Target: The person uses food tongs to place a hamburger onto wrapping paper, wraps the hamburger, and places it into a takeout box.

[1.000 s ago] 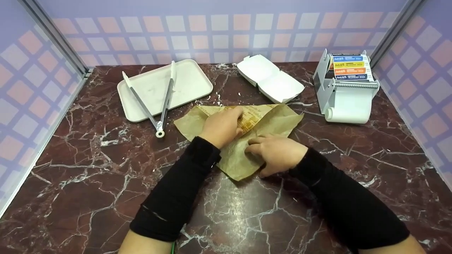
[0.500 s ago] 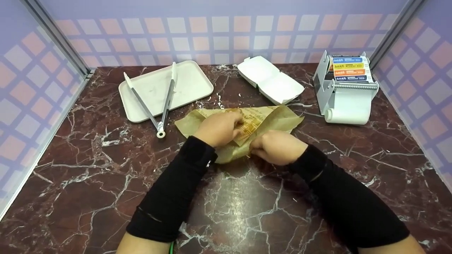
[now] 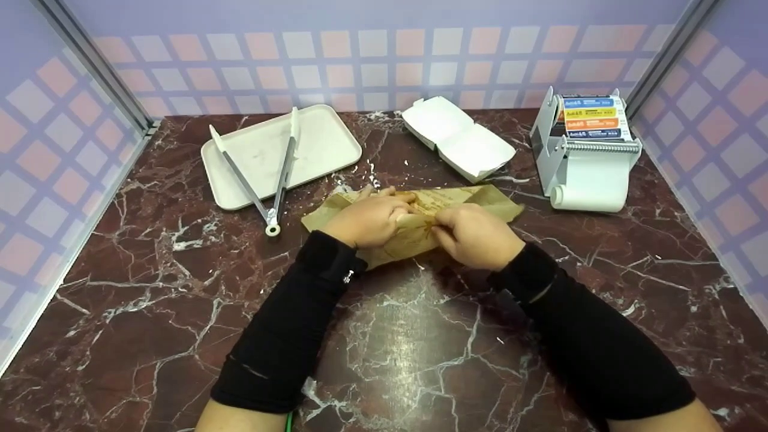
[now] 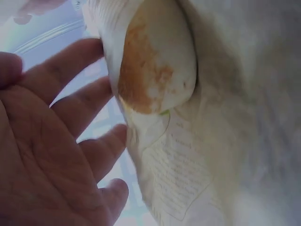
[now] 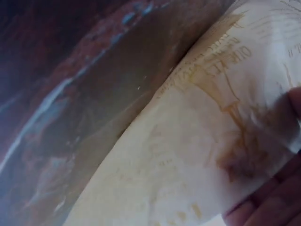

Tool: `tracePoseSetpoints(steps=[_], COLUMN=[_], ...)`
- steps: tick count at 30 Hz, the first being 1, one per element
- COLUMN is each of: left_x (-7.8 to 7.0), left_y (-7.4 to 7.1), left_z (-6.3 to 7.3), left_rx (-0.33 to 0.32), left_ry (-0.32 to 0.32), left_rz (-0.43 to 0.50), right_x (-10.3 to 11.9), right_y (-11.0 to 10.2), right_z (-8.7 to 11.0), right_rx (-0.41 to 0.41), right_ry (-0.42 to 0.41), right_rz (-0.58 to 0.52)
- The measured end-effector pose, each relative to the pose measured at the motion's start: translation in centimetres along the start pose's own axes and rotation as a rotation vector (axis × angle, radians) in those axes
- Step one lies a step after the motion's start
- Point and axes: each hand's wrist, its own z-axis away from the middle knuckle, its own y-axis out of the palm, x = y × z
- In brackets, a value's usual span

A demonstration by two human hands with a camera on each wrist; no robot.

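A sheet of brown printed wrapping paper [image 3: 414, 243] lies at the middle of the counter, folded up at its near side. Inside it, in the left wrist view, sits a pale bun [image 4: 162, 61] with a browned patch and a bit of green at its edge. My left hand [image 3: 369, 219] rests over the paper's left part, its fingers [image 4: 87, 101] spread, slightly bent and touching the paper beside the bun. With thumb and fingers, my right hand [image 3: 480, 237] pinches the raised near flap. The right wrist view shows stained print on the paper's outer face.
Behind on the left is a white tray [image 3: 330, 138] with spread tongs [image 3: 277, 198] lying across it. An opened white clamshell box [image 3: 474, 150] sits at the back. To its right stands a label dispenser [image 3: 591, 150] with a white roll. White crumbs dot the counter.
My right hand has taken hold of the paper's near corner and lifted it away from me over the middle. My left hand has stayed on the left part, its fingers spreading.
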Motion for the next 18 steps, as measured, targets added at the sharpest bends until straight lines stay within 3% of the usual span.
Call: tracePoseSetpoints(steps=[6, 9, 13, 18], left_x=[0.6, 0.8, 0.5, 0.0], left_y=[-0.3, -0.5, -0.8, -1.3], left_z=[0.4, 0.6, 0.4, -0.8], left_rx=[0.046, 0.058, 0.106, 0.132], left_ry=[-0.043, -0.063, -0.036, 0.012], left_rz=[0.218, 0.279, 0.219, 0.017], right_x=[-0.3, -0.5, -0.7, -1.3], right_y=[-0.3, -0.3, -0.2, 0.0], right_z=[-0.1, -0.1, -0.3, -0.5], right_rx=[-0.043, -0.049, -0.068, -0.119], right_ry=[0.101, 0.145, 0.178, 0.197], right_rz=[-0.091, -0.121, -0.142, -0.135])
